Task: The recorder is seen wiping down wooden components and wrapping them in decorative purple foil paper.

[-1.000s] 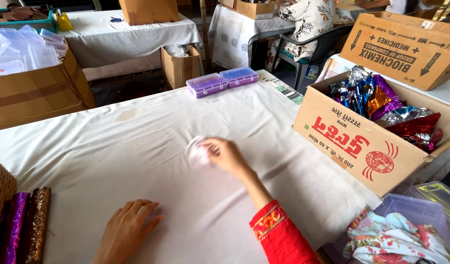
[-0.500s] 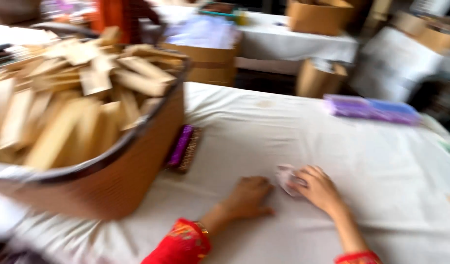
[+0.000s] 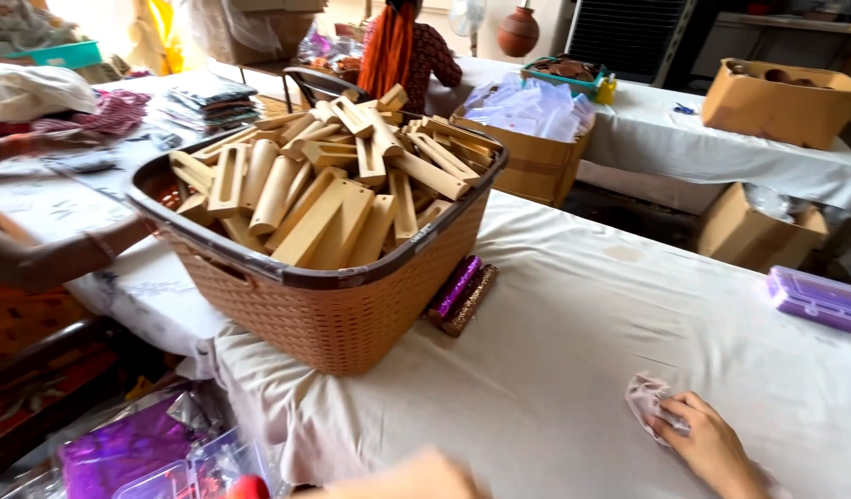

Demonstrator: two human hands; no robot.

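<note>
My right hand (image 3: 712,448) lies on the white tablecloth (image 3: 573,351) at the lower right. Its fingertips pinch a small crumpled pinkish-white piece of cloth (image 3: 647,399) against the table. My left hand (image 3: 416,479) shows only as a blur at the bottom edge, with a red sleeve cuff (image 3: 250,487) beside it; its fingers cannot be made out. A large brown woven plastic basket (image 3: 342,319), heaped with pale wooden pieces (image 3: 333,189), stands to the left of both hands.
Purple and brown glitter rolls (image 3: 462,294) lie by the basket. A purple plastic box (image 3: 821,300) sits at the right edge. Cardboard boxes (image 3: 753,226) stand beyond the table. Another person's arm (image 3: 56,254) reaches in at left, and someone in orange (image 3: 402,55) sits behind.
The view has swung left, from the right-hand boxes to the basket of wooden pieces. My right hand stays on the small cloth piece. My left hand has dropped to the bottom edge.
</note>
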